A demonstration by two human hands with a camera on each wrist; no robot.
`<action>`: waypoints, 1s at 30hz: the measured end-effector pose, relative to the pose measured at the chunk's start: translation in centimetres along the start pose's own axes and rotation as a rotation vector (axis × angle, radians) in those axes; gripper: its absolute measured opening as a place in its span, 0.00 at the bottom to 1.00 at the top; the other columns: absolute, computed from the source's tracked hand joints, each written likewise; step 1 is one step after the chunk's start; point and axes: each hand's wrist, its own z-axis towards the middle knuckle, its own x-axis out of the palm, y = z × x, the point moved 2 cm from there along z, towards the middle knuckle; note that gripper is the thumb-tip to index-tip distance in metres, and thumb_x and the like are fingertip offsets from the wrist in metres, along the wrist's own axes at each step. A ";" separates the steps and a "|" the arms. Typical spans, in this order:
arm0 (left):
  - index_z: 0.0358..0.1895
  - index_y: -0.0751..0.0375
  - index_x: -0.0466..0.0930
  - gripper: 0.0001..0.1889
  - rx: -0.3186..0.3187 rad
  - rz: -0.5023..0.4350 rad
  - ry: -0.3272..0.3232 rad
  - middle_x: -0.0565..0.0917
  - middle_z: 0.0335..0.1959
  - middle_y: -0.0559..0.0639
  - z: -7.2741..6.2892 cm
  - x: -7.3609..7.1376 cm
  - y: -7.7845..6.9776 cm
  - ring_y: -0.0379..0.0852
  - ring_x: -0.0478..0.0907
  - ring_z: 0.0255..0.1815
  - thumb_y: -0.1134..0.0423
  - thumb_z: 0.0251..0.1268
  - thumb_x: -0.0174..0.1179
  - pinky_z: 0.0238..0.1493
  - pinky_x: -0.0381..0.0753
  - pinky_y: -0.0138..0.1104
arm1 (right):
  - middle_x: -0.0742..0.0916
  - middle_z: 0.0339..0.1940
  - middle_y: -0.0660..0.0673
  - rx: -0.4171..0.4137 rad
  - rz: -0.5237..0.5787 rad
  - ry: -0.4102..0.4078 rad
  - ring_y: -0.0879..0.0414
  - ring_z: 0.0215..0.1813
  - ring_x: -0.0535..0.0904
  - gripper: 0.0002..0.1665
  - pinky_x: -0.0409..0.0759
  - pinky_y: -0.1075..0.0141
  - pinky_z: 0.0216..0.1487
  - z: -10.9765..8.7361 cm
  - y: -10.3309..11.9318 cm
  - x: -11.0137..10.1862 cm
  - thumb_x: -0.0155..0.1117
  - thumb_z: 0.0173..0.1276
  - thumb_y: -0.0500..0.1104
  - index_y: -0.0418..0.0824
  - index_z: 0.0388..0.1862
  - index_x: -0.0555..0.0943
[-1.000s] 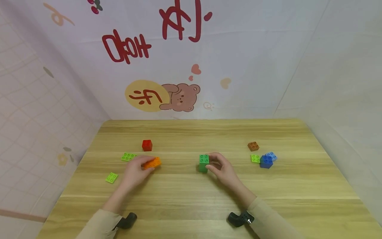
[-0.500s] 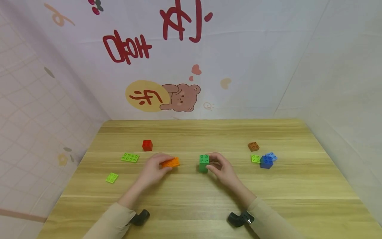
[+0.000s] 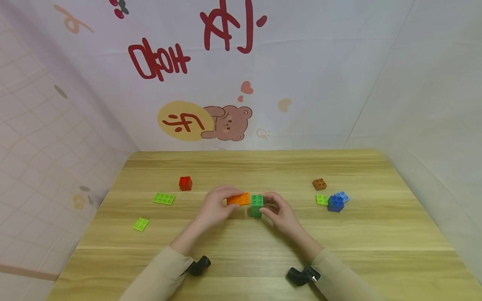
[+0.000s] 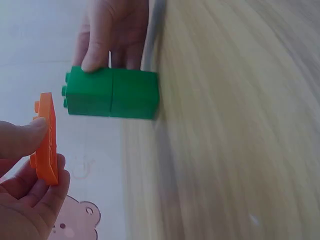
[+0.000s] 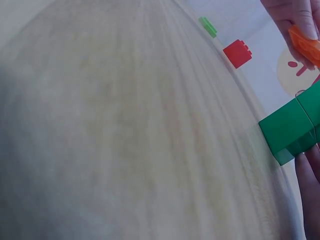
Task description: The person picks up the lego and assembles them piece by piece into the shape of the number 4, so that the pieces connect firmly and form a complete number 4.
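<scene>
The step in hand seems to be lining up the flat orange brick with the green tower, two blocks stacked upright. The thumb and fingers of the left hand pinch the orange brick just left of the tower; in the left wrist view it sits slightly above the tower's top, studs up, apart from it. The right hand has its fingers grasping the tower from the right side, steadying it. I cannot tell whether the tower's base bears on the surface.

The next move likely calls for bringing the orange brick over the tower, matching it to the studs and pressing down while the right hand braces; a crooked fit could tip the stack.

No brand or label can be read on either piece. Beyond the tower, the wall cloth carries large red characters, turned sideways, and another on a yellow circle beside a cartoon bear; I cannot read any of them with confidence.
</scene>
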 end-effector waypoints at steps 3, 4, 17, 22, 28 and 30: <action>0.52 0.60 0.87 0.17 0.001 -0.013 0.013 0.85 0.50 0.51 0.4 0.3 -0.5 0.51 0.79 0.55 0.72 0.58 0.70 0.60 0.76 0.47 | 0.83 0.54 0.40 -0.006 0.002 0.001 0.47 0.56 0.80 0.19 0.80 0.57 0.57 0.0 0.0 0.0 0.68 0.67 0.34 0.36 0.56 0.77; 0.52 0.59 0.87 0.17 0.003 -0.016 0.016 0.85 0.50 0.51 0.5 0.4 -0.6 0.51 0.79 0.54 0.72 0.58 0.70 0.60 0.76 0.47 | 0.83 0.54 0.40 -0.007 0.003 0.001 0.47 0.56 0.80 0.19 0.80 0.57 0.57 0.0 0.0 0.0 0.68 0.67 0.34 0.36 0.56 0.77; 0.54 0.60 0.86 0.17 0.047 -0.002 0.065 0.85 0.51 0.50 1.6 1.6 -1.4 0.50 0.78 0.56 0.71 0.61 0.69 0.61 0.75 0.46 | 0.81 0.53 0.31 -0.031 0.008 0.007 0.36 0.56 0.78 0.20 0.79 0.45 0.56 0.1 1.3 0.2 0.64 0.65 0.25 0.27 0.56 0.75; 0.52 0.58 0.87 0.18 0.085 0.004 0.066 0.85 0.50 0.49 1.9 2.0 -1.6 0.50 0.78 0.55 0.74 0.58 0.69 0.62 0.74 0.46 | 0.81 0.52 0.30 -0.046 0.007 0.017 0.37 0.55 0.78 0.19 0.79 0.44 0.55 -0.1 3.2 0.1 0.65 0.65 0.26 0.26 0.55 0.75; 0.52 0.57 0.87 0.18 0.094 0.030 0.094 0.85 0.50 0.50 2.1 2.3 -1.8 0.50 0.78 0.55 0.75 0.59 0.68 0.61 0.74 0.46 | 0.81 0.52 0.31 -0.056 0.009 0.020 0.37 0.55 0.78 0.18 0.78 0.43 0.56 -0.1 3.2 0.2 0.64 0.66 0.26 0.26 0.55 0.75; 0.52 0.58 0.87 0.17 0.093 0.034 0.103 0.85 0.50 0.50 2.2 2.3 -1.8 0.51 0.78 0.55 0.75 0.59 0.68 0.62 0.74 0.46 | 0.81 0.53 0.31 -0.054 0.012 0.020 0.37 0.55 0.78 0.18 0.78 0.43 0.56 -0.1 3.2 0.2 0.64 0.66 0.26 0.27 0.55 0.75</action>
